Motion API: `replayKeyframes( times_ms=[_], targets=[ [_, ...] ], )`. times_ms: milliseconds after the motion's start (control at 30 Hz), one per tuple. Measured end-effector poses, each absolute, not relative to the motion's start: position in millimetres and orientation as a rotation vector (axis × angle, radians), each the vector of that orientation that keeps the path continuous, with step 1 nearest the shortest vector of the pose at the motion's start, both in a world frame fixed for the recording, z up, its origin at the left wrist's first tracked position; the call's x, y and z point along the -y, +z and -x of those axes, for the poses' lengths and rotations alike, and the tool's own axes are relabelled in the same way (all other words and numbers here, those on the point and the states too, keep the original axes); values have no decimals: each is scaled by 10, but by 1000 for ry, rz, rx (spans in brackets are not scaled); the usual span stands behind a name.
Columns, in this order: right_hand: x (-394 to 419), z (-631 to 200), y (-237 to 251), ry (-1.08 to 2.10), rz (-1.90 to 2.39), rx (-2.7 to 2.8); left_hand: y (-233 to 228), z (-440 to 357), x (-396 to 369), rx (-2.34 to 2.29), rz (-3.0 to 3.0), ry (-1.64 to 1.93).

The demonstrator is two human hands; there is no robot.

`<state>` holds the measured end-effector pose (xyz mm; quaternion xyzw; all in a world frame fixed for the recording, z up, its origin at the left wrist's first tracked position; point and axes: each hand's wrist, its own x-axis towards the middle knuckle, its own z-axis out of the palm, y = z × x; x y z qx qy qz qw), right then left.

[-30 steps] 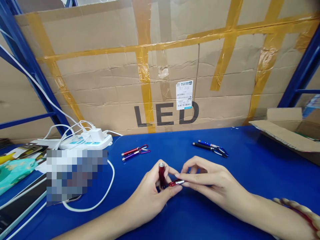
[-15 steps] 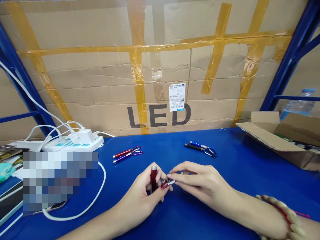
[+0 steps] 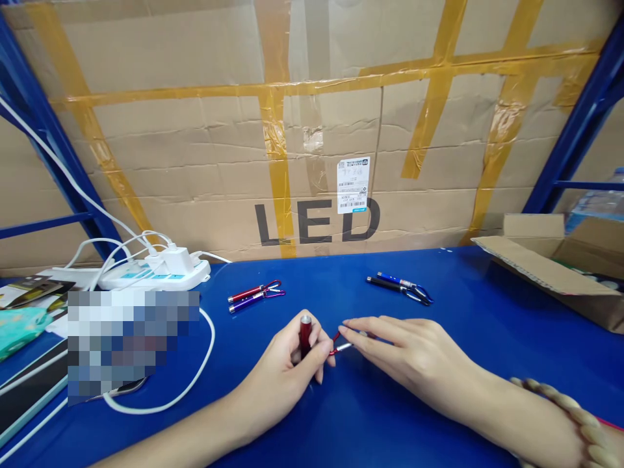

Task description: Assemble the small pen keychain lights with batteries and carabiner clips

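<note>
My left hand (image 3: 297, 357) is closed round a small red keychain flashlight (image 3: 305, 335), its silver end pointing up. From between its thumb and fingers a red carabiner clip (image 3: 335, 337) with a silver gate (image 3: 345, 346) sticks out to the right. My right hand (image 3: 412, 351) has its fingers together at the far end of that clip, which they partly hide. Beyond my left hand lie a red flashlight (image 3: 246, 294) and a purple flashlight (image 3: 248, 302), both with clips. A blue flashlight (image 3: 390, 279) and a black flashlight (image 3: 383, 282) lie beyond my right hand.
At the left, a white power strip (image 3: 188, 278) with plugs and a looping white cable (image 3: 209, 354) lie near a blurred-out patch. An open cardboard box (image 3: 541, 266) stands at the right of the blue table (image 3: 312, 422). A large carton (image 3: 219, 169) closes off the back.
The red clip now reaches out between my hands, where before it was held against my left thumb. My right hand has shifted slightly right. The whole view has shifted a little.
</note>
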<state>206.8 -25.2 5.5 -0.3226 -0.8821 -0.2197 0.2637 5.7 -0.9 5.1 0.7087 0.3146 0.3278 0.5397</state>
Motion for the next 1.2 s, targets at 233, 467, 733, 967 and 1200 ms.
replayKeyframes(
  times_ms=[233, 467, 733, 967, 1200],
  targets=[
    [279, -1972, 89, 151, 1025, 2378, 30, -31, 31, -781, -1836, 862],
    [299, -1936, 91, 452, 1016, 2299, 15, -17, 29, -802, -1903, 906],
    [222, -1930, 56, 569, 1081, 2077, 11, -24, 24, -843, -1941, 888],
    [234, -1930, 60, 522, 1139, 2012, -16, -37, -26, -931, -1759, 913],
    [235, -1910, 53, 491, 1072, 2004, 47, -55, 3, -912, -1696, 935]
  ],
)
